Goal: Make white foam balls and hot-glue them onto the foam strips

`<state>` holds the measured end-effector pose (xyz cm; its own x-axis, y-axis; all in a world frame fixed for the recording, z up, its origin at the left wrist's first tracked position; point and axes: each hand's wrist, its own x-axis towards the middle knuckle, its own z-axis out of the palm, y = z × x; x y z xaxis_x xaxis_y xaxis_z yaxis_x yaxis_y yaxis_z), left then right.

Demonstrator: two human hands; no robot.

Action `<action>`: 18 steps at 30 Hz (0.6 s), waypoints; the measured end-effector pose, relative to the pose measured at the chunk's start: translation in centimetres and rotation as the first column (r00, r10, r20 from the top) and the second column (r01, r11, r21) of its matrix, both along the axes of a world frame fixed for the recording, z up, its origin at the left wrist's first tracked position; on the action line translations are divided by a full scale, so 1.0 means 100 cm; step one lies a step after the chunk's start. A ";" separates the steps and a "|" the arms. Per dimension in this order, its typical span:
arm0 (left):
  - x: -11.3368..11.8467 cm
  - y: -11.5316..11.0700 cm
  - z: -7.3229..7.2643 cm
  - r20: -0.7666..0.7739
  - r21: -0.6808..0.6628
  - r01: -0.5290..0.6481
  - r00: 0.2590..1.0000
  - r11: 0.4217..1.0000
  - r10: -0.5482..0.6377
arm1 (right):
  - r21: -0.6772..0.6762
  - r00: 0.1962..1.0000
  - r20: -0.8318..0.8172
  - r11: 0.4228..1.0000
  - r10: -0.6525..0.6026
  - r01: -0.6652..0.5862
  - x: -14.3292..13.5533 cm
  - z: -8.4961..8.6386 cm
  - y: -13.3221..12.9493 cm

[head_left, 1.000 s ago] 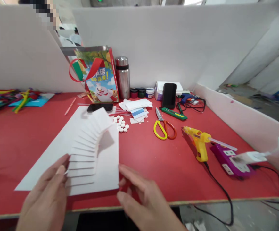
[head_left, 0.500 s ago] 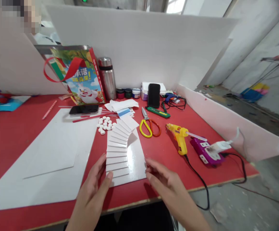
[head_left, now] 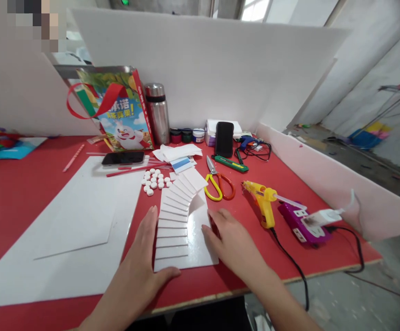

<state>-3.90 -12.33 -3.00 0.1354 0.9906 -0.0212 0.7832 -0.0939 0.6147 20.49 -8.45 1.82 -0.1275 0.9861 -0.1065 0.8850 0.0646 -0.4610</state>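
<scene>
A small curved staircase [head_left: 172, 228] of thin white steps stands on a white rectangular baseboard [head_left: 201, 234] near the table's front edge. The steps fan round to the right toward the far end. My left hand [head_left: 144, 257] lies along the left side, fingers stretched out and thumb spread in front of the board's near edge. At the right edge of the board is my right hand [head_left: 232, 239], its fingers loosely bent and its thumb apart from them over the board. Whether the right fingertips press on the edge is hard to see. Neither hand grips anything.
Scissors [head_left: 216, 181], a green utility knife [head_left: 230, 163] and a yellow glue gun [head_left: 261, 200] lie to the right, with a purple power strip [head_left: 305, 225]. White pellets [head_left: 154, 179], a phone [head_left: 123, 158] and a large white board [head_left: 72, 207] are left. A steel flask [head_left: 157, 112] stands behind.
My right hand has moved up along the board's right edge. The left hand has straightened its fingers, and its thumb has come off the steps toward the near edge. The view shifted slightly.
</scene>
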 end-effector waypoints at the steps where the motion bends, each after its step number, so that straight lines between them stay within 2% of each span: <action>1: 0.001 0.001 0.001 -0.003 -0.001 0.004 1.000 1.000 -0.004 | 0.010 1.000 0.012 1.000 -0.010 0.010 0.000 -0.001 -0.002; 8: 0.001 0.007 0.009 0.020 -0.016 0.013 1.000 1.000 -0.012 | 0.007 1.000 -0.027 1.000 -0.013 0.014 0.005 -0.003 -0.002; 10: -0.007 0.019 0.020 0.014 0.023 -0.007 1.000 1.000 0.007 | 0.052 0.999 -0.049 0.999 -0.005 0.008 0.012 -0.004 -0.002; 12: -0.019 0.043 0.036 0.016 0.143 -0.064 0.998 0.988 0.062 | 0.168 0.998 -0.045 0.985 -0.034 0.041 0.028 -0.006 -0.006; 14: -0.031 0.074 0.055 -0.095 0.234 -0.070 0.991 0.970 0.094 | 0.365 0.990 -0.027 0.920 -0.141 0.141 0.050 -0.009 -0.010; 16: -0.038 0.106 0.070 -0.286 0.196 -0.055 0.952 0.979 0.111 | 0.535 0.962 0.026 0.816 -0.273 0.217 0.073 -0.011 -0.012; 18: -0.039 0.130 0.076 -0.416 0.124 -0.069 0.902 0.990 0.115 | 0.596 0.927 0.086 0.764 -0.366 0.246 0.093 -0.014 -0.012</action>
<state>-7.81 0.66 4.60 0.0447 0.9979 0.0478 0.9748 -0.0540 0.2165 29.83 -9.64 0.39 0.1552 0.8570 0.4914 0.9670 -0.0300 -0.2532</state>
